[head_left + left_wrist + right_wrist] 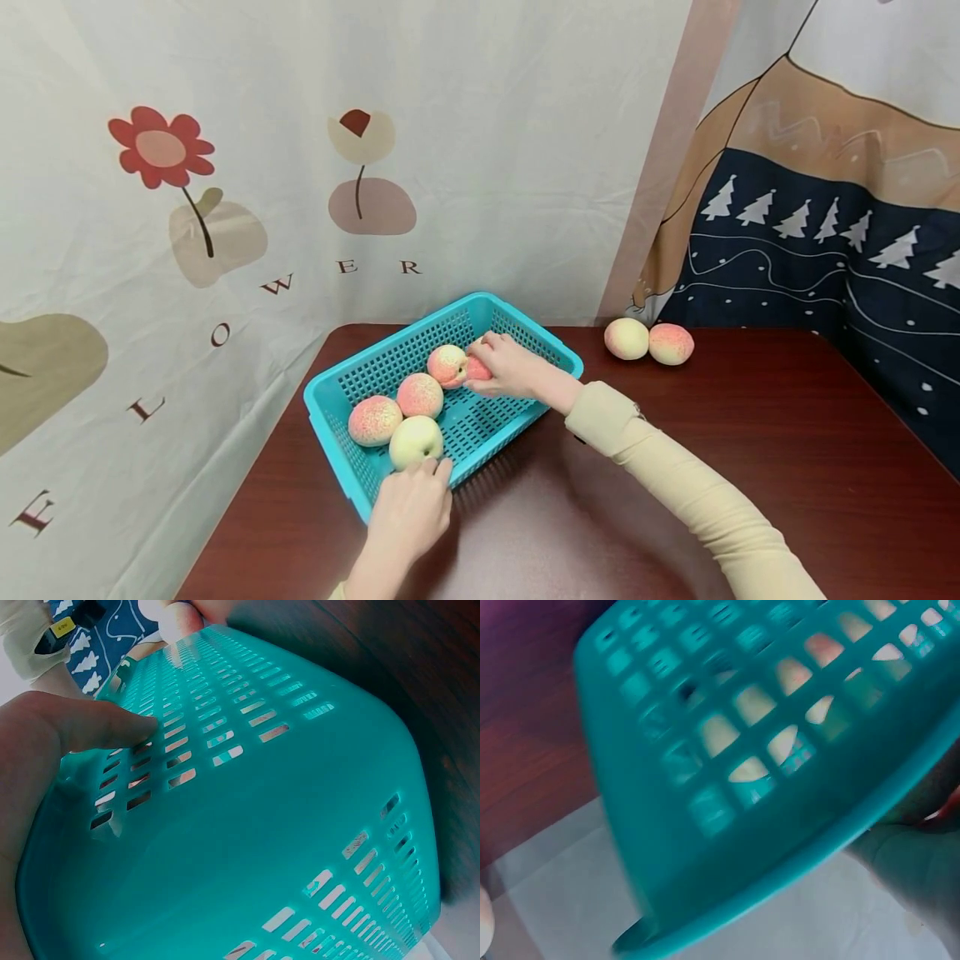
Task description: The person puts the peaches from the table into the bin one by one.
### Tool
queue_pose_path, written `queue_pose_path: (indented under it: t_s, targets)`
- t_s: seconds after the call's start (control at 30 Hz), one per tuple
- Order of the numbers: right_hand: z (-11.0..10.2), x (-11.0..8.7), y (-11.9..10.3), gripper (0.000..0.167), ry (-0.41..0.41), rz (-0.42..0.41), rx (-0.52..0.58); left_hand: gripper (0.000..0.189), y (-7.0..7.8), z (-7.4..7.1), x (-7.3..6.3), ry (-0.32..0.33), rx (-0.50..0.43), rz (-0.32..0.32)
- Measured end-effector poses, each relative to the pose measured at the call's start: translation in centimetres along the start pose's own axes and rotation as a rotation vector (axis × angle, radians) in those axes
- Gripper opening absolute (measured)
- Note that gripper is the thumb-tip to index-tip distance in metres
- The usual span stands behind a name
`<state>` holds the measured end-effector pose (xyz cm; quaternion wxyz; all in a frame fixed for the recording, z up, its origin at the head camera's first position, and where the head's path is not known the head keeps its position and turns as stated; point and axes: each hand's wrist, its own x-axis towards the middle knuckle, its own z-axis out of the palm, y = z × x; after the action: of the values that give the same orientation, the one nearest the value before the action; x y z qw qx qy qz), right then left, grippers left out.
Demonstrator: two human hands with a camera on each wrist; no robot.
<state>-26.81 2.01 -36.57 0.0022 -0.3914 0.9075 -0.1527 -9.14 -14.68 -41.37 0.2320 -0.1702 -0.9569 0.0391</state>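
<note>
A blue-green plastic basket (pixel 442 493) with perforated walls stands on the table, set at an angle. My left hand (pixel 411 508) grips its near rim, the thumb (pixel 112 724) lying along the outside of the wall. Over the basket's right half, my right hand (pixel 510 367) holds a red peach (pixel 478 369), its fingers covering much of it. Right beside that one lies a yellow-pink peach (pixel 447 367). Two pink speckled peaches, one in the middle (pixel 420 396) and another at the left (pixel 375 421), rest near a pale peach (pixel 416 442) close to my left hand.
Two more peaches, one pale (pixel 627 339) and one pinker (pixel 671 344), lie side by side at the table's back edge, right of the basket. The dark red-brown table (pixel 750 442) meets a printed cloth (pixel 487 167) behind.
</note>
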Motion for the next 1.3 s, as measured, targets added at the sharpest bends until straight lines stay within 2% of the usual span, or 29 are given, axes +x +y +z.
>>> queue_pose_path:
  t_s: [0.17, 0.23, 0.4, 0.8, 1.1, 1.3]
  targets:
    - [0.7, 0.2, -1.5, 0.051, -0.088, 0.010, -0.027, 0.020, 0.0, 0.0, 0.0, -0.003, 0.000, 0.000]
    - [1.1, 0.3, -2.1, 0.051, -0.111, 0.003, -0.069, 0.020, 0.0, 0.0, 0.0, 0.001, 0.002, 0.002]
    - [2.1, 0.5, -3.1, 0.048, -0.156, -0.024, -0.132, 0.020, 0.0, -0.1, 0.0, 0.008, 0.004, 0.004]
    - [4.1, 0.5, -4.5, 0.047, -0.263, -0.005, -0.187, 0.021, 0.0, -0.1, 0.1, -0.007, -0.007, -0.001]
    - [4.6, 0.8, -4.7, 0.043, -0.301, -0.012, -0.171, 0.022, 0.1, -0.1, 0.1, -0.025, -0.006, 0.000]
    - [4.7, 0.9, -4.7, 0.046, -0.341, -0.026, -0.103, 0.022, 0.0, 0.0, 0.1, -0.031, -0.006, -0.002]
